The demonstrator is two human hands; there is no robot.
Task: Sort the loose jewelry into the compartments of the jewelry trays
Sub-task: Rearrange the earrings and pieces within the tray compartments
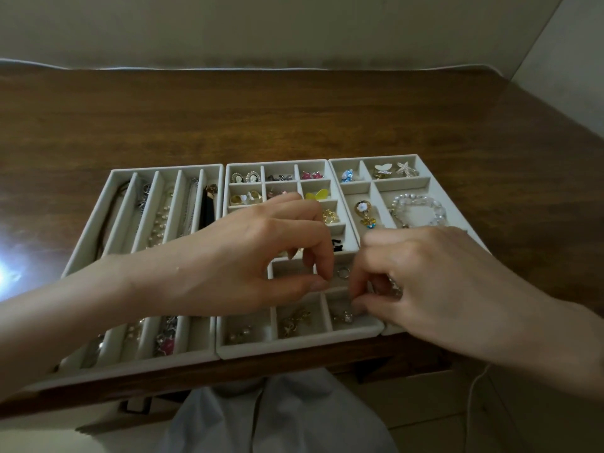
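Grey-clad lap [277, 416] sits at the table [294, 119] edge. Left tray [140, 364], middle tray [294, 349] and right tray [376, 158] stand side by side. Left hand [248, 256] and right hand [425, 282] are above the middle tray, fingertips pinched together; cannot tell if either grips anything. Small ring [343, 273] is between the fingertips, seemingly lying in a front-right compartment.

Wooden table [294, 119] against beige wall [261, 24] — dim light
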